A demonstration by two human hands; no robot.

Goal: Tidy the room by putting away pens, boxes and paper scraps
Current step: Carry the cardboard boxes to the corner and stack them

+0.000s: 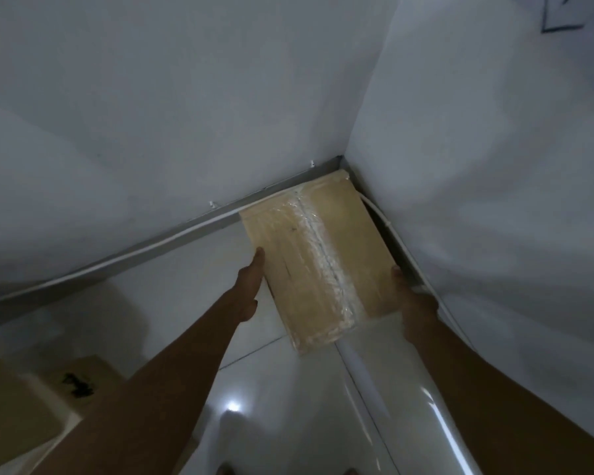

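A brown cardboard box point(314, 255), sealed down its middle with clear tape, sits in the room's corner where two white walls meet. My left hand point(249, 289) presses flat against the box's left side, thumb up at its top edge. My right hand point(414, 305) holds the box's right near corner, its fingers hidden behind the box. Both arms reach forward from the bottom of the view.
The floor is glossy white tile point(275, 406) with a grey skirting along the walls. A white cable point(384, 228) runs along the right wall beside the box. More cardboard boxes point(21, 409) stand at the lower left. My toes show at the bottom edge.
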